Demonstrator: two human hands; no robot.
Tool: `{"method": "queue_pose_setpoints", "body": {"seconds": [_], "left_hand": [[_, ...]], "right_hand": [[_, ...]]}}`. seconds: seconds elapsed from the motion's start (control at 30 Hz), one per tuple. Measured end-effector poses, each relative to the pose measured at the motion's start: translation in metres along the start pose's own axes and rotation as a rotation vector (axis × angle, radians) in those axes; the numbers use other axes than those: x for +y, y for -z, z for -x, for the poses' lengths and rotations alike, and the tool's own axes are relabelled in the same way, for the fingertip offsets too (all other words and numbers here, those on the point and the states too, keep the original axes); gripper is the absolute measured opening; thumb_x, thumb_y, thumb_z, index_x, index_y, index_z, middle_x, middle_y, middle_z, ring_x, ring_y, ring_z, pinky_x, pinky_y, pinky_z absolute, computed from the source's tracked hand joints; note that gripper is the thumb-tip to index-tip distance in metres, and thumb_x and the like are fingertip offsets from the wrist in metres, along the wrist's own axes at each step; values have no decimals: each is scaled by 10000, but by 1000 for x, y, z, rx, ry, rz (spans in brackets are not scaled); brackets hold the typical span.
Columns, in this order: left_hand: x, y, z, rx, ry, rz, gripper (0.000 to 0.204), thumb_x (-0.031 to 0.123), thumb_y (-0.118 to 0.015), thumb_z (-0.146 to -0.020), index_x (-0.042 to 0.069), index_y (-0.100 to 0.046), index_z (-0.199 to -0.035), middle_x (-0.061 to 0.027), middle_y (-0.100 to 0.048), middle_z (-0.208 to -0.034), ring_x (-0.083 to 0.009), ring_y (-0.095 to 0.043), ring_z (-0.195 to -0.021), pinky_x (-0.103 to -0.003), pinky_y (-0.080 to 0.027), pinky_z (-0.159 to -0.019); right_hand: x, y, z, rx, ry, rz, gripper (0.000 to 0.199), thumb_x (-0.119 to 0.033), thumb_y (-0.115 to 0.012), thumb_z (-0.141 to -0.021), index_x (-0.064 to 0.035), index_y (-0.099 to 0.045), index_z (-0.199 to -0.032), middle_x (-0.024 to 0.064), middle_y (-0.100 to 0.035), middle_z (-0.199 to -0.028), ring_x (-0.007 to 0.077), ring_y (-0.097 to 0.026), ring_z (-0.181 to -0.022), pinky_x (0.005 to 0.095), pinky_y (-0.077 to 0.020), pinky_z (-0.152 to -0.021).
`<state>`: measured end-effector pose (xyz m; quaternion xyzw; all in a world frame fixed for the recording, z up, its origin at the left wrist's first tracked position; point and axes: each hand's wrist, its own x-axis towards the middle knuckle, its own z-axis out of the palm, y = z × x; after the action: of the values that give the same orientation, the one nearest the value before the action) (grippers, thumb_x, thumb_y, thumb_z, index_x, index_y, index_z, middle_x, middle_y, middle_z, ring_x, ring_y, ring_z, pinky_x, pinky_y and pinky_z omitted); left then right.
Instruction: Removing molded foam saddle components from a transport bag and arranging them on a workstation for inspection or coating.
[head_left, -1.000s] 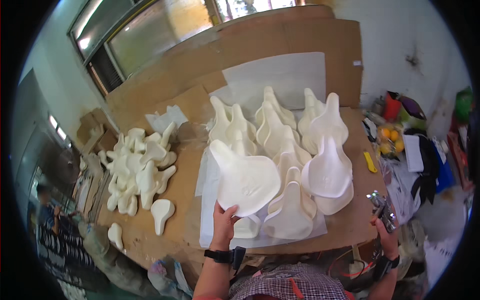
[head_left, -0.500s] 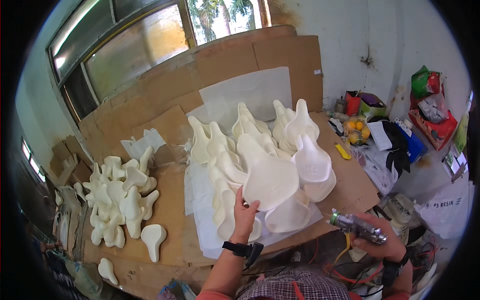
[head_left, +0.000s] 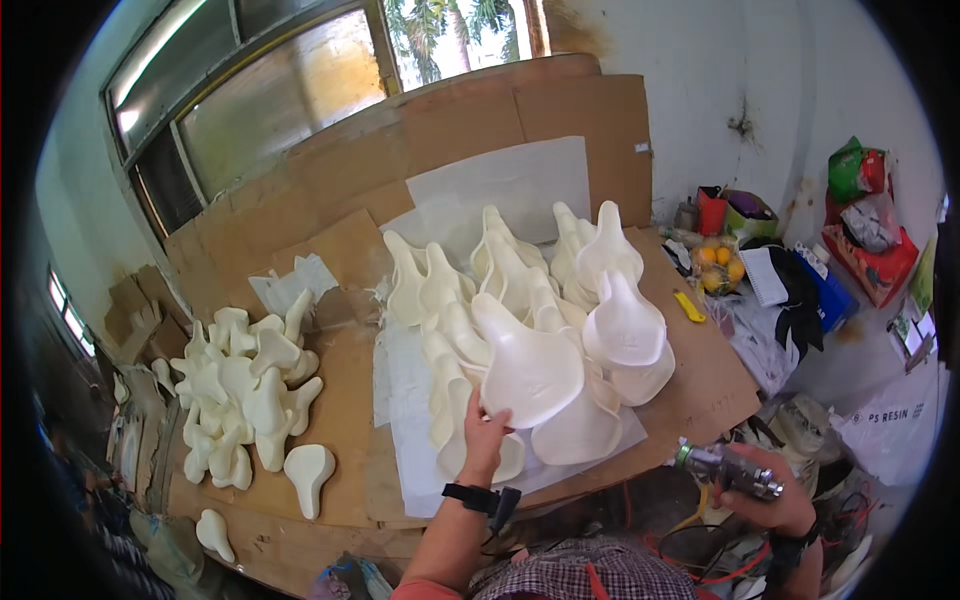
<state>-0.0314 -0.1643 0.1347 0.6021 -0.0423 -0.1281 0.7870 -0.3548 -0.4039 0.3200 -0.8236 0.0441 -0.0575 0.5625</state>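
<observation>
My left hand (head_left: 487, 440) grips the lower left edge of a cream-white bicycle saddle (head_left: 535, 385), thumb on its face. That saddle leans over others in overlapping rows, its narrow nose pointing away from me. One more saddle (head_left: 578, 435) peeks out beneath its wide end. To the right, another saddle (head_left: 627, 330) overlaps those behind it. My right hand (head_left: 768, 490) is closed around a metal spray gun (head_left: 728, 470), whose green-ringed nozzle end points left, beyond the right edge of the cardboard. Whether a finger presses the trigger is hidden.
A heap of similar pieces (head_left: 235, 385) stands on the left, with a single saddle (head_left: 308, 478) beside it. White paper (head_left: 425, 490) lies under the rows. At the right are a yellow cutter (head_left: 690, 307), bagged oranges (head_left: 717, 262) and an orange hose (head_left: 735, 575). Cardboard (head_left: 450, 145) lines the back.
The nose of the saddle in my left hand has dropped lower and the saddle lies flatter over the row. My right hand with the spray gun has shifted slightly right and down.
</observation>
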Motion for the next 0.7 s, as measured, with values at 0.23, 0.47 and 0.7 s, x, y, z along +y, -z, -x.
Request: {"method": "queue_pose_setpoints", "body": {"seconds": [0.23,0.47,0.7], "left_hand": [[65,-3,-79,233,-140,795,536,316,-540,-917,100,-363,-1374,-62,-558,-1145,-214,-570,-972,-327,-516,-789],[3,-159,-144,-137,-387,-864,581,369,-676,-802,2,-535,-1230,-117,-643,-1051,-223,-620,-912,-355,-490,-762],[-21,-193,-164,-372,-179,-1304,411,246,-648,-742,-16,-571,-1048,-220,-647,-977,-346,-623,-929,-403,-494,-813]], "right_hand": [[17,33,1,353,20,-404,668,-269,-698,-831,23,-376,-1338,95,-611,-935,196,-617,-849,344,-494,-767],[35,80,7,302,-50,-423,619,-201,-662,-858,33,-362,-1347,89,-607,-943,192,-610,-879,345,-487,-814],[40,110,-19,236,-227,-343,483,-154,-652,-844,37,-464,-1246,80,-623,-873,167,-623,-775,304,-513,-710]]}}
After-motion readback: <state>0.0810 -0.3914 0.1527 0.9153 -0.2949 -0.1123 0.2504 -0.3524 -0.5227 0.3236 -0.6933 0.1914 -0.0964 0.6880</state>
